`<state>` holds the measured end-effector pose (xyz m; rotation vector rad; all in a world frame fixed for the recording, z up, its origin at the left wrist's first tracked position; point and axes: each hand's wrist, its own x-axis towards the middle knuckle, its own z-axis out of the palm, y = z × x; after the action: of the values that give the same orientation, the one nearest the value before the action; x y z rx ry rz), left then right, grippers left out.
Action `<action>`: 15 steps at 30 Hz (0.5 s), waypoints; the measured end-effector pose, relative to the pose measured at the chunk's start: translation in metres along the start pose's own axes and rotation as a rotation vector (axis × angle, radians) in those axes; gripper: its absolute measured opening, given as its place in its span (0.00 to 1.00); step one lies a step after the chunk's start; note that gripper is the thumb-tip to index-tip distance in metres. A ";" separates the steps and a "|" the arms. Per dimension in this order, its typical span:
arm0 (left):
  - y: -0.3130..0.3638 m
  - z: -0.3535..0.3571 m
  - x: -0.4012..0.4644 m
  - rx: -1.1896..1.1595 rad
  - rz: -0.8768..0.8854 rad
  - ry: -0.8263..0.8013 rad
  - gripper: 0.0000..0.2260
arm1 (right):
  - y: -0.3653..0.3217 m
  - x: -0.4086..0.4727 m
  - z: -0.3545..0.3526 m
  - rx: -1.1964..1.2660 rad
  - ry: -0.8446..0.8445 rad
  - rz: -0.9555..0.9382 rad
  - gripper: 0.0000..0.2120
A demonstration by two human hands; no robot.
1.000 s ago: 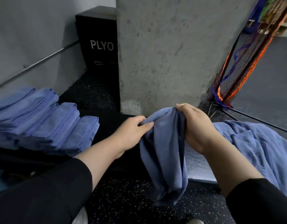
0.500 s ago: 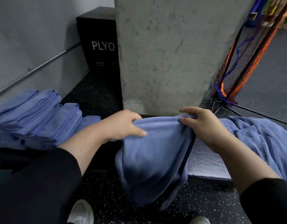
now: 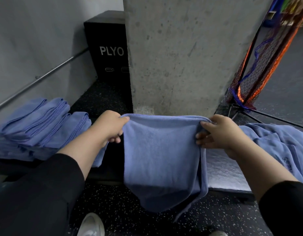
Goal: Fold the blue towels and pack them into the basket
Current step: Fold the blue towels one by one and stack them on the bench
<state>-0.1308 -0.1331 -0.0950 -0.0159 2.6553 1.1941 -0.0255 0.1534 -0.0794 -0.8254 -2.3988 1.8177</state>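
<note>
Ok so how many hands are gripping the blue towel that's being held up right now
2. The left hand pinches the held towel at its top left corner; the right hand grips the top right corner. The towel hangs between them.

Gym: PLYO box (image 3: 106, 48), speckled rubber floor (image 3: 123, 217).

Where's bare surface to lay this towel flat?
Free: silver mat between held towel and loose towel heap. Also black surface under left hand, beside folded stacks. Far left and right are crowded.
</note>
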 end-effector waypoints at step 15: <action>-0.007 0.047 0.029 0.648 0.125 -0.271 0.18 | 0.051 0.074 0.025 -0.685 -0.171 -0.175 0.43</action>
<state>-0.1483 -0.1003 -0.1366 0.3925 2.6863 0.2846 -0.0771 0.1714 -0.1553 -0.4554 -3.1328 1.0293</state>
